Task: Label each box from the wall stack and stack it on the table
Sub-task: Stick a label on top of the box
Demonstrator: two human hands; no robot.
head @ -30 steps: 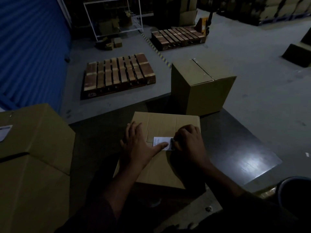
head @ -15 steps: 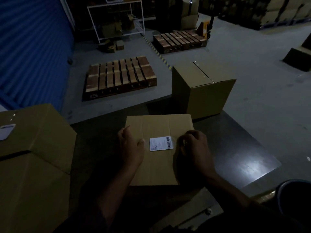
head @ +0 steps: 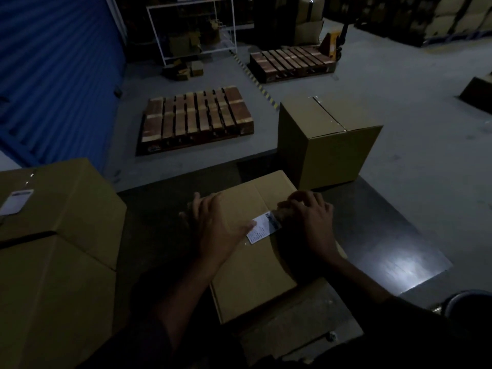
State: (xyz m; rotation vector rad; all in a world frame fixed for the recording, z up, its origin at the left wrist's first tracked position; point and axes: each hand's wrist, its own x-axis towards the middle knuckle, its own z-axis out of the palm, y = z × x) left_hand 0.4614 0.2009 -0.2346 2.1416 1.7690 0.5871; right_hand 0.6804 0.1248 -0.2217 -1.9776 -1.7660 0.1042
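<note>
Dim table (head: 386,235), both hands (head: 221,230) flat, fingers spread, on box (head: 253,272), label (head: 262,229) half hidden.

Matt brown cardboard box (head: 253,262), white paper label (head: 262,228), glossy dark table (head: 386,251), wooden pallet (head: 197,118).

I have one view only, from the head camera, so nothing is shared with a second angle. It sits above the near edge of the dark table (head: 372,235) and looks forward and down, wide-angle, with straight lines bowing toward the frame's edges. It is close to the cardboard box (head: 255,262) directly below me, which fills the near centre. Farther out it takes in the grey floor with two wooden pallets (head: 197,118), and a blue shutter wall (head: 53,75) on the far left.
</note>
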